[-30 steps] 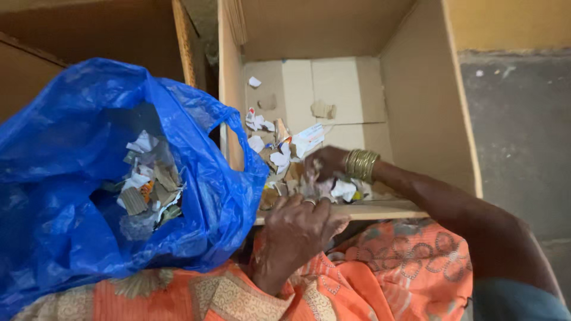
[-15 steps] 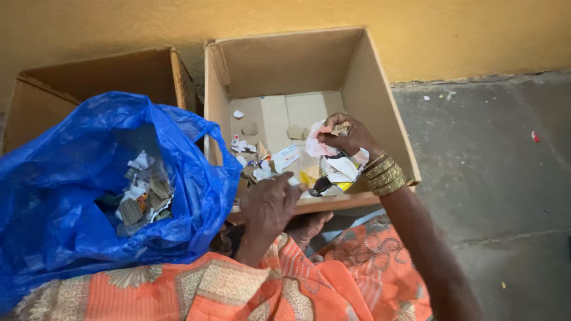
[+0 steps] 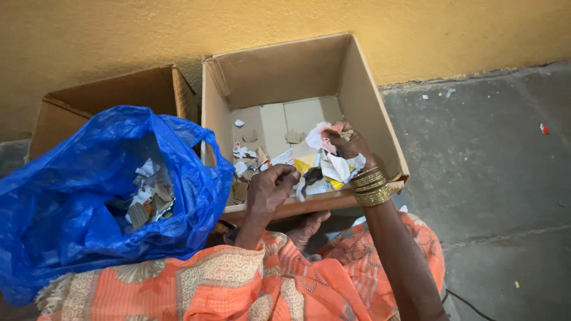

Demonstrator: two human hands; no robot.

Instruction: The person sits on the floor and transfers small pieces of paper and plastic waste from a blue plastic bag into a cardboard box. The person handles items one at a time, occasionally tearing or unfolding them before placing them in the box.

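Gripping a bunch of scraps [image 3: 333, 163] in the right hand [image 3: 348, 142], fingers curled tight, lifting them over the box [image 3: 363, 83]. Left hand [image 3: 269, 189] pinching, seemingly, a small scrap at the near rim, beside the open bag [image 3: 71, 226].

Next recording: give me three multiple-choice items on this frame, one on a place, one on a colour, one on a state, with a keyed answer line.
1. Where does the blue plastic bag sit?
A. left of the open cardboard box
B. inside it
C. right of it

2. What colour are the bangles?
A. silver
B. gold
C. red

3. What is the right hand doing?
A. resting flat and empty
B. gripping the bag
C. holding a bunch of paper scraps

Answers: 1 A, the bag lies beside the box's left wall; 2 B, they gleam gold on the wrist; 3 C, scraps hang from its closed fingers.
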